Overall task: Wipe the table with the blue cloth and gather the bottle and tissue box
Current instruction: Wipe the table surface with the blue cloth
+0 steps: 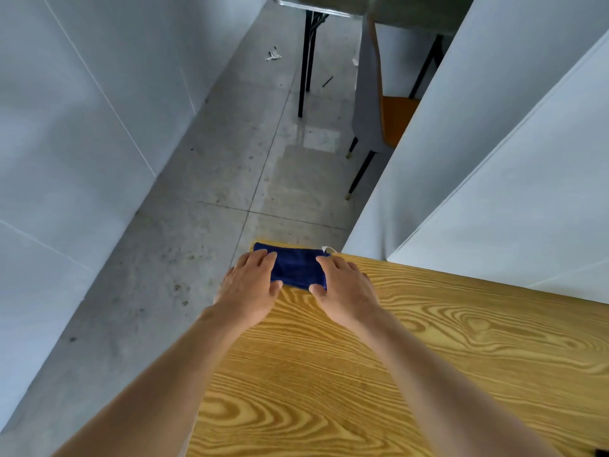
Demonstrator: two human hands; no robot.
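Blue cloth (296, 268), folded to a small rectangle, is lying flat at the far left corner of the desk (428, 357), its far edge running level with the desk's far edge. A small white loop or tag (329, 249) is showing at its far right corner; nothing on it can be read.

Left hand (248, 288) is resting palm down on the cloth's left end, partly overhanging the desk's left edge, fingers spread and thumb lying against the near edge of the cloth. Right hand (344, 286) is pressing flat on the right end, fingers likewise spread. Neither hand is closing around anything; both are bearing down on the cloth rather than gripping it.

Desk surface is yellow wood-grain and is showing no visible spill or streak, so how much of it is wiped cannot be told. The hands appear to be either working the wipe at this corner or squaring the cloth away there.

Bottle and tissue box are not appearing in this view; whether they are gathered cannot be told.

Brands, labels, writing: none legible anywhere.

Beyond the desk: grey concrete floor (204, 206), white partition panels (494, 159), a chair (375, 103) with an orange seat.
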